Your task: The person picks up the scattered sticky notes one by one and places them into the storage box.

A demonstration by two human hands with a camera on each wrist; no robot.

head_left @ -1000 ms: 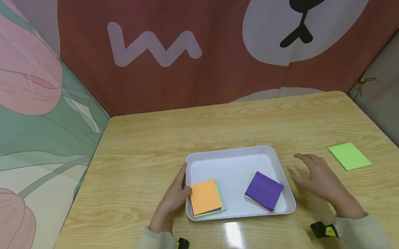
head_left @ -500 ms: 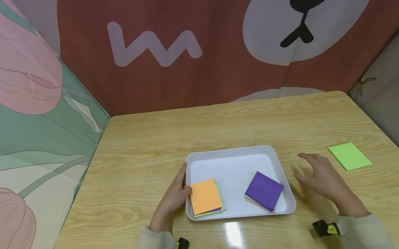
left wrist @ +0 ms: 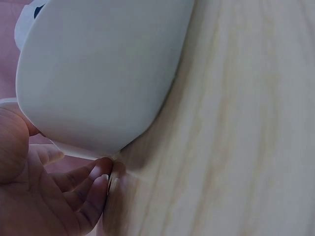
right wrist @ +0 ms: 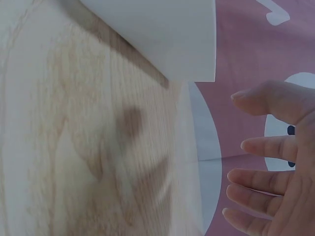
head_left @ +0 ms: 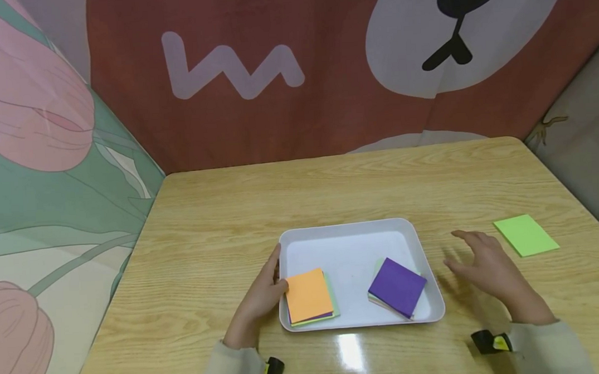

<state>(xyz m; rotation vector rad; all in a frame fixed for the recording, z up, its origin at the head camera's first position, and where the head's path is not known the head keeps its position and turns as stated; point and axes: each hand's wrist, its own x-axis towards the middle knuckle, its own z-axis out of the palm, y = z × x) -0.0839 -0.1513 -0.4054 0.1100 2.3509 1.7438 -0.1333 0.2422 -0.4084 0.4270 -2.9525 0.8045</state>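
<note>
A shallow white tray [head_left: 352,251] lies on the wooden table. My left hand [head_left: 261,294] holds its left side, thumb over the rim and fingers along the outer wall. In the left wrist view, that hand's fingertips [left wrist: 101,169] are by the tray's lower corner. Inside the tray, a stack of square paper with an orange sheet [head_left: 309,296] on top lies at the left. Another stack topped by a purple sheet [head_left: 397,287] lies turned at the right. My right hand [head_left: 489,268] hovers right of the tray, fingers spread and holding nothing.
A light green square of paper [head_left: 526,235] lies on the table [head_left: 220,213], to the right beyond my right hand. A brown printed cloth [head_left: 326,119] hangs behind the table's far edge. A floral cloth [head_left: 55,220] hangs at the left.
My right hand has drifted a little to the right, away from the tray. The left hand, the tray and the paper stacks stay where they were.
</note>
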